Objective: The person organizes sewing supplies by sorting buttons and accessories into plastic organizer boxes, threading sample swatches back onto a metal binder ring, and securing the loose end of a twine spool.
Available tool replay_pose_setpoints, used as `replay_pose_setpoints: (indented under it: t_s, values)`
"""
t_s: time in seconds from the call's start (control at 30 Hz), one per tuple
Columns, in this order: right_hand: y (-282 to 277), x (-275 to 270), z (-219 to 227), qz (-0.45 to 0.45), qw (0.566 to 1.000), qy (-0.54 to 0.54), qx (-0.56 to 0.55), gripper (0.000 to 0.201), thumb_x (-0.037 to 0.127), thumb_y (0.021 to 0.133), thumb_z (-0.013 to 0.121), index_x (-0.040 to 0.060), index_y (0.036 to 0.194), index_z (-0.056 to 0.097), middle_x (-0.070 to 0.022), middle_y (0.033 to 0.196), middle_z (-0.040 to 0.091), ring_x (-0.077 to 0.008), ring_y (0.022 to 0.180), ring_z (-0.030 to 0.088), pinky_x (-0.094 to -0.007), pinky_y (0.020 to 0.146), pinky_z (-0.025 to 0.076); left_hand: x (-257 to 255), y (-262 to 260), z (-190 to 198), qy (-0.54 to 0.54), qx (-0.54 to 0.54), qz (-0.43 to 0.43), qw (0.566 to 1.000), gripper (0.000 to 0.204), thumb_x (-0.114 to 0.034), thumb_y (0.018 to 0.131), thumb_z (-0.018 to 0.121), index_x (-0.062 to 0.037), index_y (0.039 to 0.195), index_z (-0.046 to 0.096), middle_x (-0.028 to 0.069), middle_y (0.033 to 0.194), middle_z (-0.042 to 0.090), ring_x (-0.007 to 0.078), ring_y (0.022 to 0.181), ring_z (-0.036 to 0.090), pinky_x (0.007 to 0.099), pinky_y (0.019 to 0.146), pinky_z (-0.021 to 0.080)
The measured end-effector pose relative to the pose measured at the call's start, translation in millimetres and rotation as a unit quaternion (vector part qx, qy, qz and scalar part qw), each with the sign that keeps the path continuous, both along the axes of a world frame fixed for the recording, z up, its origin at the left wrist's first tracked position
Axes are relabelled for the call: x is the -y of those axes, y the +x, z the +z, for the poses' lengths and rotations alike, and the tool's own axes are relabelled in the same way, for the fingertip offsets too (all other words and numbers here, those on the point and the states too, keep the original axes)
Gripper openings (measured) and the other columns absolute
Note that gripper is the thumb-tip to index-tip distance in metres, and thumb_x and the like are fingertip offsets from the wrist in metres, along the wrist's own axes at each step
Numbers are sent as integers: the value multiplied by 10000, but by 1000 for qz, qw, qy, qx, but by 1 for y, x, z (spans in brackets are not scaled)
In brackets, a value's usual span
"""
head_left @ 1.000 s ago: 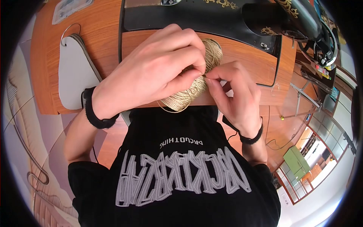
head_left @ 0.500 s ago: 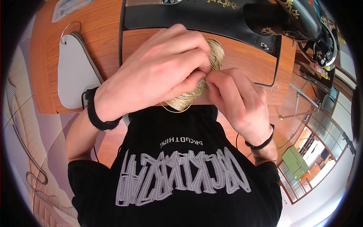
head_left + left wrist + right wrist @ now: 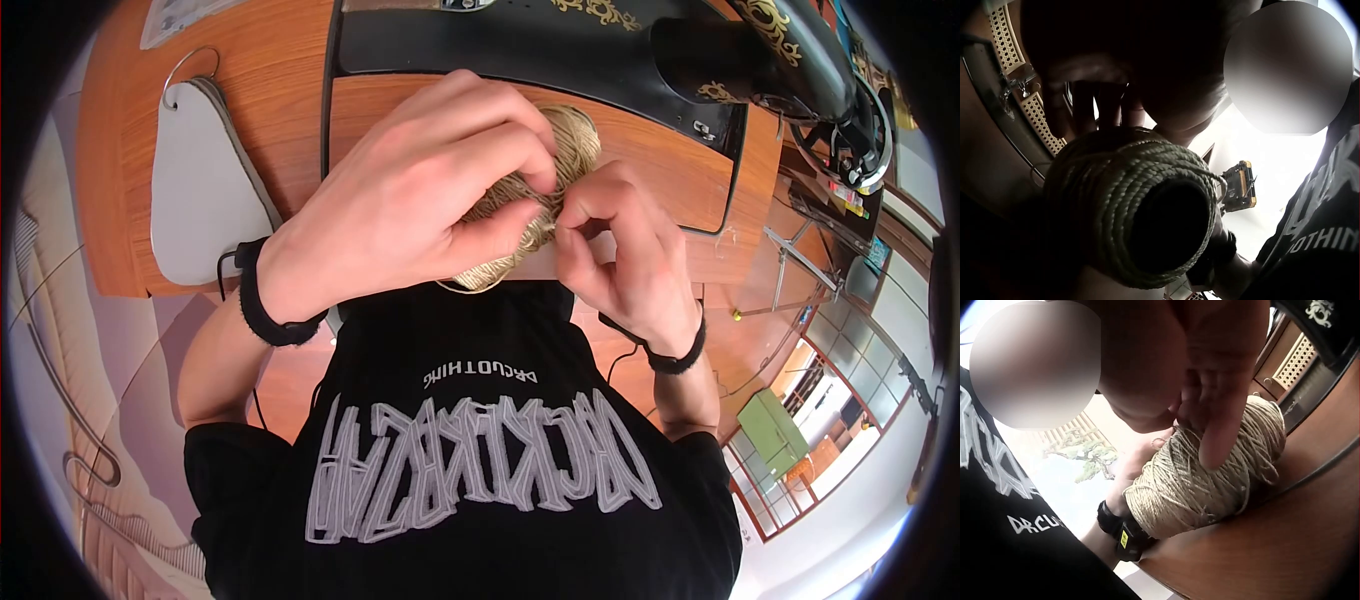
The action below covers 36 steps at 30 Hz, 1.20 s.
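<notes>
Beige twine is wound in a thick spool (image 3: pixel 575 140) at the table's front edge, tilted in the head view. My left hand (image 3: pixel 410 185) curls over the spool from the left, thumb and fingertips on the windings. On the right side, my right hand (image 3: pixel 635 250) pinches at the twine with thumb and index finger; the strand between the tips is too small to make out. The left wrist view shows the spool's windings (image 3: pixel 1116 206) around a dark hollow end. Crossed strands cover the spool (image 3: pixel 1175 481) in the right wrist view, a finger lying across it.
A black sewing machine (image 3: pixel 705 60) stands at the back right on its black bed. White card templates on a metal ring (image 3: pixel 195 190) lie at the left of the wooden table (image 3: pixel 120 150). A clear plastic box (image 3: pixel 180 20) sits at the back left.
Both hands and the spool have shifted slightly right. My left thumb has moved away from the index fingertip, showing more twine between them. The right hand first closed in, then drew back a little.
</notes>
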State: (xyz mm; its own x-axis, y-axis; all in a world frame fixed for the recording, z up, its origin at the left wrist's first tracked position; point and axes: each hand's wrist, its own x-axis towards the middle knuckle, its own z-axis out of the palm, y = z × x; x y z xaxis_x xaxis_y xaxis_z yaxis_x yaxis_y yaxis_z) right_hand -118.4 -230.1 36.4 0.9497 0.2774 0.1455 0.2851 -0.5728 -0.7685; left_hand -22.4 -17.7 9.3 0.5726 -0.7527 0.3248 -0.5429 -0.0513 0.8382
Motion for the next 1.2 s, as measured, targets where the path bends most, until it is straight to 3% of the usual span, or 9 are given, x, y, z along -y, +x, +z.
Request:
replay_pose_setpoints:
  t_s: [0.47,0.57,0.63,0.67,0.73,0.87,1.0,1.13,1.2]
  values:
    - [-8,6,-13,-21,992,122,-39,147,-4,942,693,31,1027,578,-91,962,583,-169,778,633,-285,632,525,5,-12,6,-28,101,41,994,201,-39,714,852,-59,844,700,58,1045,668,271,916,622,386,798,499]
    - [-4,13,-15,-25,985,161,-62,231,50,883,751,30,1067,612,-117,1051,626,-225,891,636,-341,764,551,4,-12,8,-32,95,47,994,193,-33,740,843,-53,870,701,72,1017,688,273,897,637,377,772,513]
    - [7,17,-15,-26,995,-7,98,463,123,770,814,38,1191,641,-160,1212,635,-312,1028,617,-442,954,525,5,-10,6,-70,20,57,996,154,-27,789,817,-30,888,701,103,990,701,254,879,654,345,744,529]
    - [14,16,-12,-26,995,-7,99,463,123,770,814,38,1191,641,-160,1212,635,-312,1028,617,-442,954,525,4,-10,8,-69,22,57,996,154,-27,789,817,-30,888,701,103,990,701,254,879,654,345,744,529]
    - [24,14,-7,29,995,-71,56,679,184,682,831,69,1321,630,-177,1348,591,-390,1139,584,-525,1087,444,2,-11,12,-65,-48,77,994,104,-13,852,775,5,909,690,135,978,708,212,887,660,309,734,537]
    - [24,16,-9,23,999,-3,-49,740,122,681,891,101,1369,620,-153,1385,554,-382,1211,604,-447,1007,530,-4,-15,6,-48,-157,149,975,96,7,942,707,32,1015,652,107,1073,694,142,947,642,284,835,523]
    - [23,17,-18,4,998,8,-56,759,119,676,923,99,1368,611,-147,1373,557,-361,1173,626,-408,953,559,-4,-16,4,32,-283,210,936,90,-16,995,652,17,1077,640,65,1054,677,105,920,624,257,851,509]
    - [29,20,-18,25,995,39,-90,702,123,708,901,90,1342,602,-136,1312,588,-369,1141,630,-432,958,561,-9,-9,15,116,-244,150,951,350,-140,996,681,9,1303,608,125,1161,711,192,1059,685,318,930,526]
    - [32,21,-19,78,994,57,-48,687,83,694,886,85,1320,604,-127,1286,603,-376,1142,625,-439,947,563,-15,-2,20,142,-198,75,967,648,-274,870,823,1,1393,556,213,1272,680,350,1171,681,405,1001,520]
